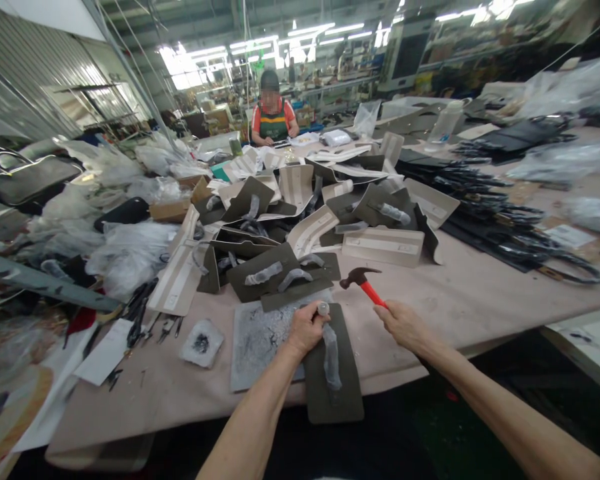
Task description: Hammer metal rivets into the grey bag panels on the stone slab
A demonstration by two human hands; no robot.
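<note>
My left hand (305,328) is closed around a small metal punch (323,308), standing upright on the top edge of a dark olive bag panel (333,393) that carries a plastic-wrapped handle (331,357). My right hand (403,323) grips the orange handle of a hammer (363,280), its dark head raised just above and to the right of the punch. The panel lies partly on a scuffed grey cutting pad (260,340) and hangs over the table's near edge.
A heap of olive and beige bag panels (300,220) fills the middle of the table. Scissors and pliers (140,313) lie at the left beside plastic bags (130,257). Black straps (505,207) stretch along the right. Another person (273,117) sits at the far end.
</note>
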